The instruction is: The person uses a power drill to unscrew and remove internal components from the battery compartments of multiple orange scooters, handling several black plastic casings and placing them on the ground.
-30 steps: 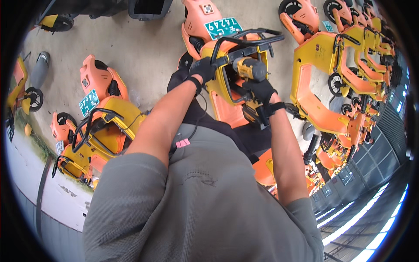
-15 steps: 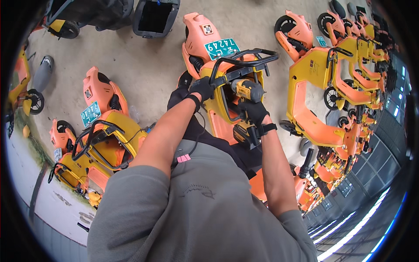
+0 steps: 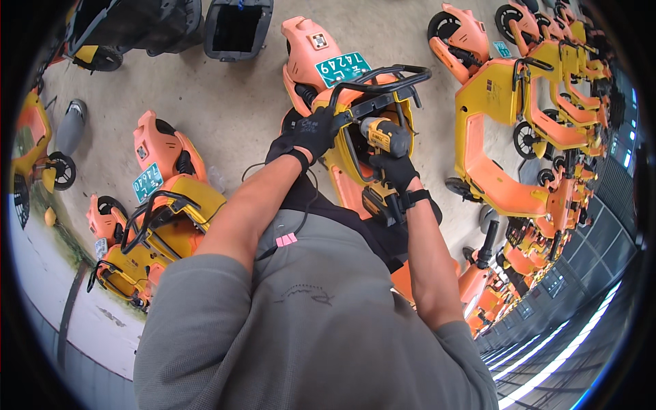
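Note:
An orange and yellow scooter (image 3: 339,167) stands in front of me, its rear opening facing up. A bent black tube rail (image 3: 386,86) arches over that opening. My left hand (image 3: 314,133), in a black glove, is closed at the left lower end of the rail; its fingertips are partly hidden. In my black-gloved right hand (image 3: 394,171) is a yellow and black cordless drill (image 3: 383,135), gripped by the handle. The drill's body lies over the opening, and its tip is hidden inside. A black bracket (image 3: 374,106) spans the opening just beyond the drill.
Another scooter (image 3: 174,208) stands to the left, with more behind it. On the right is a scooter (image 3: 478,157) heading a long row. Two dark bins (image 3: 237,31) sit at the far left of the concrete floor (image 3: 236,113). A grey seat (image 3: 72,126) lies farther left.
My view has shifted slightly. My left hand has turned, showing more of its back, and stays beside the rail. The drill remains over the opening in my right hand.

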`<move>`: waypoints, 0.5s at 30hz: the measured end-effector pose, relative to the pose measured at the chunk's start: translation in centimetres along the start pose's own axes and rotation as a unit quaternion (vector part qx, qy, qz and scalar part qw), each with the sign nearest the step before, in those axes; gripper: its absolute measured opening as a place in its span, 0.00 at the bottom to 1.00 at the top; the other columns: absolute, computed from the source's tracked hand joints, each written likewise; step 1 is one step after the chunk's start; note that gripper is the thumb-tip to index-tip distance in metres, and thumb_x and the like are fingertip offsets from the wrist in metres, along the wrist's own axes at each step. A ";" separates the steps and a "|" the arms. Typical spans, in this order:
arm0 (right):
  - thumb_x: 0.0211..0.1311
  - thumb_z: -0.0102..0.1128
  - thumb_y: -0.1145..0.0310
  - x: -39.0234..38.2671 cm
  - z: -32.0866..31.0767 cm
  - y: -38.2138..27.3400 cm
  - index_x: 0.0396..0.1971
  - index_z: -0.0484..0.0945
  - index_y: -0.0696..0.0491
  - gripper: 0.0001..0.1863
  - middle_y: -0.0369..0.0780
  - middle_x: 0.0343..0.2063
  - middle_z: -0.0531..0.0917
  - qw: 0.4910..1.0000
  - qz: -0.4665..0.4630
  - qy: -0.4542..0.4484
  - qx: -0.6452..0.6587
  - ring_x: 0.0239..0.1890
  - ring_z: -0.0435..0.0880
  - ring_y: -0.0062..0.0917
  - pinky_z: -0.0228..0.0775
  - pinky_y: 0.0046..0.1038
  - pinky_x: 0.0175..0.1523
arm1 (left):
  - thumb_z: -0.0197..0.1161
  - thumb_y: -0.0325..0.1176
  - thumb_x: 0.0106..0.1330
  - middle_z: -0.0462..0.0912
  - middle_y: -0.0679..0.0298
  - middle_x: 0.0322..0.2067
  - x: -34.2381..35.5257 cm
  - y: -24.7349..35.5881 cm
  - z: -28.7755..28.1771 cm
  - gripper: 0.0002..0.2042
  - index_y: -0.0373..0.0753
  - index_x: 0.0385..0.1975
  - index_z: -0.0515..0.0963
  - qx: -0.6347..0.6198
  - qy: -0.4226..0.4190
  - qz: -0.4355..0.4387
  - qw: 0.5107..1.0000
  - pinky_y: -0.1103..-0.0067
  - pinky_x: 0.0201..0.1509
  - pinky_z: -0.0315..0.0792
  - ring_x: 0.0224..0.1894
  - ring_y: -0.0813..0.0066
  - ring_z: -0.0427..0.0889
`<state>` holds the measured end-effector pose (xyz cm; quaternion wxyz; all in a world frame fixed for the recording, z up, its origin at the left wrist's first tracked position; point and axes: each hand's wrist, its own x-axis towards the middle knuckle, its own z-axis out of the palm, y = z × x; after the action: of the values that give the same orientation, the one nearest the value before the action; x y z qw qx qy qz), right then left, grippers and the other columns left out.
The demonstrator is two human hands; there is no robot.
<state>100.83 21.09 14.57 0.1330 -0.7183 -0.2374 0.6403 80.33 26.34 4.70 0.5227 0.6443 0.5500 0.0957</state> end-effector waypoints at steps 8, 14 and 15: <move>0.48 0.63 0.75 -0.7 -0.1 1.7 0.33 0.77 0.57 0.10 0.35 0.21 0.79 0.996 -0.013 0.043 0.075 0.18 0.76 0.18 0.68 0.21 0.23 | 0.56 0.32 0.59 0.79 0.56 0.32 0.1 2.7 0.2 0.11 0.44 0.41 0.74 0.084 0.031 0.108 0.990 0.67 0.34 0.74 0.32 0.58 0.81; 0.48 0.63 0.76 -2.3 0.2 2.9 0.36 0.77 0.57 0.12 0.35 0.25 0.79 0.988 -0.013 0.063 0.141 0.23 0.76 0.17 0.68 0.19 0.26 | 0.52 0.29 0.58 0.79 0.58 0.30 2.8 2.5 1.9 0.07 0.44 0.32 0.78 0.186 0.010 0.171 0.968 0.67 0.33 0.74 0.34 0.59 0.81; 0.50 0.62 0.75 -2.7 0.3 2.9 0.38 0.76 0.57 0.13 0.36 0.25 0.79 0.989 -0.013 0.065 0.136 0.22 0.77 0.19 0.68 0.20 0.26 | 0.52 0.29 0.58 0.80 0.57 0.30 2.9 2.9 1.6 0.07 0.43 0.34 0.77 0.190 -0.012 0.155 0.969 0.67 0.34 0.74 0.33 0.58 0.81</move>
<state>100.88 17.19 15.38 0.2526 -0.7304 -0.1484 0.6170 84.33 28.25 4.91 0.3761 0.8102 0.4454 0.0608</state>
